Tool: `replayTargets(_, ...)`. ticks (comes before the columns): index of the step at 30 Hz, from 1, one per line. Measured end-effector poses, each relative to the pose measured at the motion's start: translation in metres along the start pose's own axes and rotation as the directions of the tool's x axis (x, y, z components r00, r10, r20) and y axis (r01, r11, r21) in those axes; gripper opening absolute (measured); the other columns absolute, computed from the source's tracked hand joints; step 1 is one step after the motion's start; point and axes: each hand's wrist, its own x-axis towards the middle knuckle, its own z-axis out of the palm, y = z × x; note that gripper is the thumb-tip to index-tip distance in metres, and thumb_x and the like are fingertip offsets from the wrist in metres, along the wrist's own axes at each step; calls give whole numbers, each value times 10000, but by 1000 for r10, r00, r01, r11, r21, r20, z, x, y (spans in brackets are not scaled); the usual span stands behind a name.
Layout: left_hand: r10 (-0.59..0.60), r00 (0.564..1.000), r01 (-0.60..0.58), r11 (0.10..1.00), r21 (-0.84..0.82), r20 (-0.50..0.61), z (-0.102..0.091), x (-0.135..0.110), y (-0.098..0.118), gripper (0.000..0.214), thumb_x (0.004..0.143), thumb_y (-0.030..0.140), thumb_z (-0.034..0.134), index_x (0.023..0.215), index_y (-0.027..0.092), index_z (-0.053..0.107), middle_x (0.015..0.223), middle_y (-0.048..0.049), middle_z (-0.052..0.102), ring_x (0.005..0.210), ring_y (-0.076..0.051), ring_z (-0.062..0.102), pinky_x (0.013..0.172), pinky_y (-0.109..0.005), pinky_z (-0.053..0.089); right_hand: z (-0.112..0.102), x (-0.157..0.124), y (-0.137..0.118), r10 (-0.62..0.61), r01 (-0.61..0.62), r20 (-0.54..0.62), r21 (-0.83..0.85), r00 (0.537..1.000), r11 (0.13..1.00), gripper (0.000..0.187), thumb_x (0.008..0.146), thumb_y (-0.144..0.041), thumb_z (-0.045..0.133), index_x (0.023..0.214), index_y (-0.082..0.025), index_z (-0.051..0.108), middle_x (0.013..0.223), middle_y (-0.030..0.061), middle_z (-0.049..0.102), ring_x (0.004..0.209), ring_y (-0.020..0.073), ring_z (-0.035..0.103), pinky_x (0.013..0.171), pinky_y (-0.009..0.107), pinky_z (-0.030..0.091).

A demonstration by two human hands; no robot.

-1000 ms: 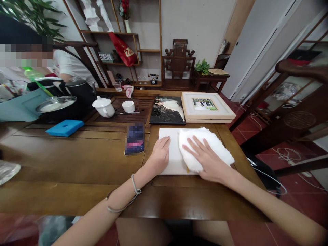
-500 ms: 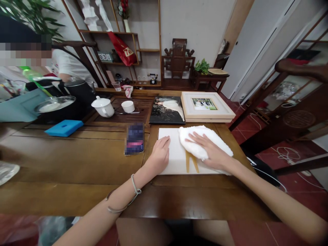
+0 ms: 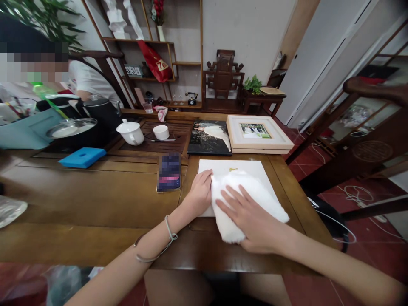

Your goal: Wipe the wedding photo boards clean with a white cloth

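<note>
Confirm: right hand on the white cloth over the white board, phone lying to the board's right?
One error: the phone lies to the left of the white board, as the head view shows. The right hand is on the white cloth over the board, as stated.

Your white cloth (image 3: pixel 263 191) covers the lower right of the white board (image 3: pixel 221 166), leaving only a scrap of gold marking (image 3: pixel 233 169) showing above it. Your right hand (image 3: pixel 251 221) hides part of the cloth, and you can't see your left palm. The phone's (image 3: pixel 168 172) screen is pixelated. The left edge cuts off the pale teal box (image 3: pixel 25 134); figures in the framed photo (image 3: pixel 255 131) are too small to tell.
</note>
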Motion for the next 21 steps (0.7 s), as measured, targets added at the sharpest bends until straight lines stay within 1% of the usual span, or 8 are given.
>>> replayTargets(3,-1,1000,1,1000,20,-8,1,-1,-1,431,885,72,357,1288,60,510,1352,-206,520,1293,-298,456,1107,-507,358,-9,-17,-1,19,-22,43,70,999,997,880,627,-175,575,1477,-118,355,1556,168,286,1458,333,122,1174,542,120)
replayTargets(6,4,1000,-3,1000,30,-4,2,-1,-1,432,888,81,360,1294,60,507,1348,-203,525,1286,-301,462,1108,-504,361,-15,-9,15,131,-132,22,67,991,989,847,638,-155,549,1467,-136,379,1543,125,333,1446,296,201,1180,501,160)
replayTargets(10,-14,1000,14,1000,14,15,2,0,-2,439,897,99,360,1314,79,494,1362,-194,520,1289,-301,460,1107,-520,358,-10,28,34,224,-228,-67,-52,972,972,795,694,-204,567,1458,-84,383,1525,170,352,1430,340,230,1173,506,164)
replayTargets(13,-21,999,21,1000,-9,29,0,1,-2,429,907,127,370,1315,94,498,1359,-191,524,1286,-300,462,1106,-525,353,0,51,29,243,-261,-118,-176,963,949,813,725,-266,600,1449,10,355,1502,260,342,1410,427,220,1156,547,159)
replayTargets(15,-13,999,14,1000,-28,37,-1,1,-2,419,914,154,382,1313,115,502,1357,-181,526,1282,-295,468,1101,-522,357,6,53,15,222,-248,-130,-235,966,940,845,733,-288,616,1439,74,326,1491,317,314,1399,472,202,1151,565,145)
replayTargets(17,-9,999,10,999,-36,35,-1,1,-1,414,918,169,382,1312,118,501,1359,-182,523,1283,-293,466,1097,-524,359,8,44,-2,168,-189,-105,-245,980,951,860,730,-292,626,1426,110,318,1482,351,292,1394,492,191,1150,570,143)
replayTargets(19,-20,1000,21,999,-31,21,-1,0,0,412,917,157,368,1302,100,504,1359,-194,521,1291,-293,458,1097,-526,354,6,27,-16,97,-105,-49,-202,994,974,870,715,-291,634,1425,106,326,1488,353,273,1400,487,177,1150,567,157)
replayTargets(21,-31,999,32,999,-19,9,0,-1,1,411,909,136,361,1289,88,511,1357,-202,522,1298,-294,454,1099,-524,351,1,10,-20,46,-45,7,-121,999,992,877,688,-271,632,1442,62,333,1510,318,260,1416,455,167,1151,560,179)
